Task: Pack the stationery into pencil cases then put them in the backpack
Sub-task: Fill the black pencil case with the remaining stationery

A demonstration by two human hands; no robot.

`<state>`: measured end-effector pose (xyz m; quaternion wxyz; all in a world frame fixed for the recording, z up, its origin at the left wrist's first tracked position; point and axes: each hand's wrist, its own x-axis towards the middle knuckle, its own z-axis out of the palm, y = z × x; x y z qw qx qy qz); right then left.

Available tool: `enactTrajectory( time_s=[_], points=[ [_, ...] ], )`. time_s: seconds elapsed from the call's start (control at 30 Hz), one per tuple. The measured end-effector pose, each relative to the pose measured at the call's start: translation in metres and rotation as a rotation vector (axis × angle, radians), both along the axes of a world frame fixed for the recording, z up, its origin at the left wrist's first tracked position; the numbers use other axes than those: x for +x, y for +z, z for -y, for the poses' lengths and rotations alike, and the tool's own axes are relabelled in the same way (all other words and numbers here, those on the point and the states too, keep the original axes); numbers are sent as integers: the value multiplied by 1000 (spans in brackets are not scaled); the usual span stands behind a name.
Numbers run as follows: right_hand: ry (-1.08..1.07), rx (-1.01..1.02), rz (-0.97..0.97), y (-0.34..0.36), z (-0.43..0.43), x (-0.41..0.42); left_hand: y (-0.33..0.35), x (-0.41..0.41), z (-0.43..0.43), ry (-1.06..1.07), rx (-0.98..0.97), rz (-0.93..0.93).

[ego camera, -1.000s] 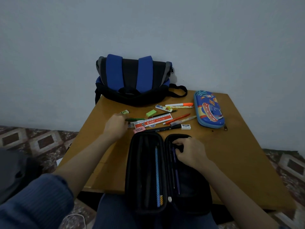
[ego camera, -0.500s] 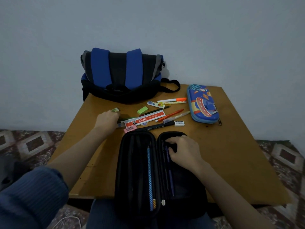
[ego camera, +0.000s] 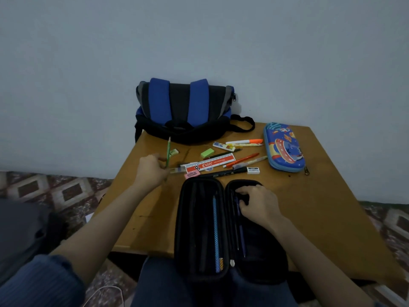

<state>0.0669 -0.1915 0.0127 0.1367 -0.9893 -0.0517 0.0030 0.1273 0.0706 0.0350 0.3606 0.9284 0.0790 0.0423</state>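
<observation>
Dim, bluish, even light fills the room. The open black pencil case (ego camera: pixel 199 229) sinks into near-black shadow, the backpack (ego camera: pixel 179 107) throws a soft shadow on the wall (ego camera: pixel 287 63), and wide-angle bending warps the softly focused edges.

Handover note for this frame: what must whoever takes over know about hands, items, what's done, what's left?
Left hand grips a green pencil, raised upright over the table. Right hand grips the right half of the open black pencil case, lying on lap and table edge.
Done: a blue pencil and a few pens sit in that case.
Left: ruler, orange pen, green eraser and other bits lie loose; blue patterned case is closed; both cases must go into the backpack at the far edge.
</observation>
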Motion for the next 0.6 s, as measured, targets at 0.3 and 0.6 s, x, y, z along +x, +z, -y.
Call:
enactTrajectory(
  time_s=[0.3, 0.6],
  points=[
    [-8, -18, -38, 6, -3, -5, -2, -63, 32, -7, -502, -260],
    [-10, -36, -54, 7, -3, -8, -11, -96, 64, -88, -371, -449]
  ],
)
